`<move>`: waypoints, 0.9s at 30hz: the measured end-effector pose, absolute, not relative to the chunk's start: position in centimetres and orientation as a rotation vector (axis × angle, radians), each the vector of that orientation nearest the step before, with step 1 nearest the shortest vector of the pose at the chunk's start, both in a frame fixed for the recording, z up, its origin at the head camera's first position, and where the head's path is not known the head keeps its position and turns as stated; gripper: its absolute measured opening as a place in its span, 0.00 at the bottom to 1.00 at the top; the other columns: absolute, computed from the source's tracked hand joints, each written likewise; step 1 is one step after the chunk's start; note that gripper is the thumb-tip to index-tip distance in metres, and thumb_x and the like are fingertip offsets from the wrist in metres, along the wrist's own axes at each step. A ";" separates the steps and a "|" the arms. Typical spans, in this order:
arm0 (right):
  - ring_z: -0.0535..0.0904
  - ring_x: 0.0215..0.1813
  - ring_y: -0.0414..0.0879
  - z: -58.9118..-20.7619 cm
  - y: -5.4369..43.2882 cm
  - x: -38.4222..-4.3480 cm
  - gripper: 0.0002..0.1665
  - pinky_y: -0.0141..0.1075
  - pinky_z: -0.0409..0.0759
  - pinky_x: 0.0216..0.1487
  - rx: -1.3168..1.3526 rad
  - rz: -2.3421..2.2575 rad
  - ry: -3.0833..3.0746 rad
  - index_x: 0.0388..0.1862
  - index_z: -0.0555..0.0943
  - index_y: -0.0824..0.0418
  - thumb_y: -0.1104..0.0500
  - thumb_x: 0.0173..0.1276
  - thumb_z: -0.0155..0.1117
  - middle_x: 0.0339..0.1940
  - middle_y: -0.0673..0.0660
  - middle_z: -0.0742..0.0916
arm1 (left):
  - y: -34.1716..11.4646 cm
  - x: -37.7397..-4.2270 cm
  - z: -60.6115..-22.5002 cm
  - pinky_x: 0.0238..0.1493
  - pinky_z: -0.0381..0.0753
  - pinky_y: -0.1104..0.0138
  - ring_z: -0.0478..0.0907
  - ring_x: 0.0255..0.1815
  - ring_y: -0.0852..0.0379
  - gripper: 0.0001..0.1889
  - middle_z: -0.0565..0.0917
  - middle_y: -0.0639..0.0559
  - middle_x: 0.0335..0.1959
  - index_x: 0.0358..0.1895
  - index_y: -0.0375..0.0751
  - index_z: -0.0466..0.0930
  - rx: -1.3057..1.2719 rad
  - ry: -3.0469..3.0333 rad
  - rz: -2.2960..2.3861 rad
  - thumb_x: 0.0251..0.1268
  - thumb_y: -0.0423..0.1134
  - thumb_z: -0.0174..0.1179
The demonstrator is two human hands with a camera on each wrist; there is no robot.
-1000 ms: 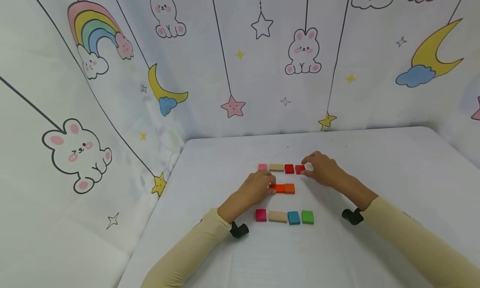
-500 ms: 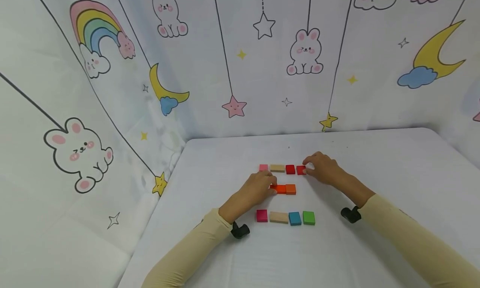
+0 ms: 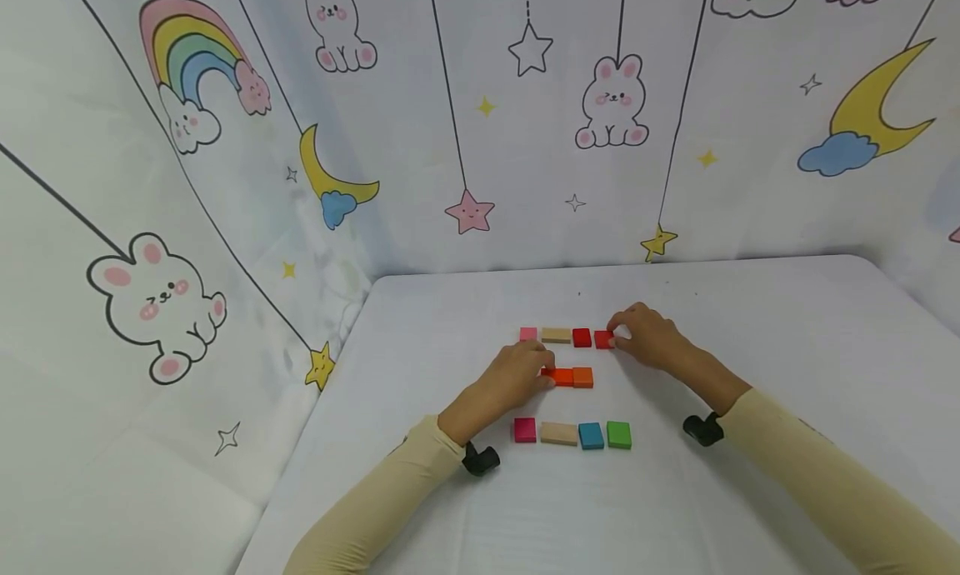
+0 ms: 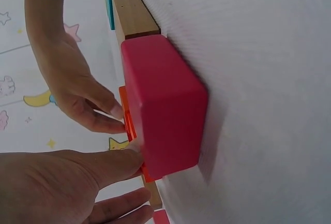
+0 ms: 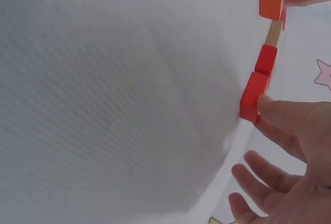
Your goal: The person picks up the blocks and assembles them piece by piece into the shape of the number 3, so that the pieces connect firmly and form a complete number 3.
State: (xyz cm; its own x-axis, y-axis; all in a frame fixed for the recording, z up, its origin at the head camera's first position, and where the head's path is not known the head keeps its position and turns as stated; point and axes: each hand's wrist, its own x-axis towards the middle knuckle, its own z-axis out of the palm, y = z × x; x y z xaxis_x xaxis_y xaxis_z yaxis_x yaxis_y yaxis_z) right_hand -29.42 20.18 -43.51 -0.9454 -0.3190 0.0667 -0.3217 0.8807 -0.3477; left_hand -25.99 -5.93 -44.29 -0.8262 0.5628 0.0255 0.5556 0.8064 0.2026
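Note:
In the head view, my left hand [image 3: 513, 371] pinches the left part of the middle row, at an orange-red block [image 3: 561, 377]; an orange block [image 3: 582, 377] touches its right end. Farther back, my right hand [image 3: 648, 337] pinches a red block [image 3: 603, 339] at the right end of the far row. Thumb and forefinger hold that block in the right wrist view, with the other fingers spread apart. Left of it lie a darker red block [image 3: 582, 337], a plain wooden block [image 3: 556, 335] and a pink block [image 3: 528, 334]. My left fingers partly hide the middle row's left end.
Nearer me runs a row with a crimson block [image 3: 525, 430], a plain wooden block [image 3: 558, 433], a blue block [image 3: 591, 435] and a green block [image 3: 618, 435]. A white cloth covers the table [image 3: 750, 325]; a printed curtain [image 3: 525, 158] hangs behind it.

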 end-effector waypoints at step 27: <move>0.78 0.61 0.64 -43.8 19.6 -28.0 0.15 0.55 0.88 0.53 0.546 0.691 -3.130 0.53 0.87 0.60 0.59 0.70 0.74 0.60 0.71 0.81 | -5.9 -25.9 -44.4 0.68 0.80 0.57 0.80 0.64 0.52 0.13 0.85 0.49 0.62 0.56 0.49 0.87 0.894 2.948 0.309 0.73 0.46 0.69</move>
State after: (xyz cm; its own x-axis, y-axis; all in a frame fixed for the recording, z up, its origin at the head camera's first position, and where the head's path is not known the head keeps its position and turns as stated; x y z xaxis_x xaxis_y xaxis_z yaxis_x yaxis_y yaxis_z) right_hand -28.04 19.59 -43.83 -0.9377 -0.3457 -0.0346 -0.2990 0.8538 -0.4262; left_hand -25.87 -5.91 -44.36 -0.8322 0.5543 0.0148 0.5453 0.8133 0.2033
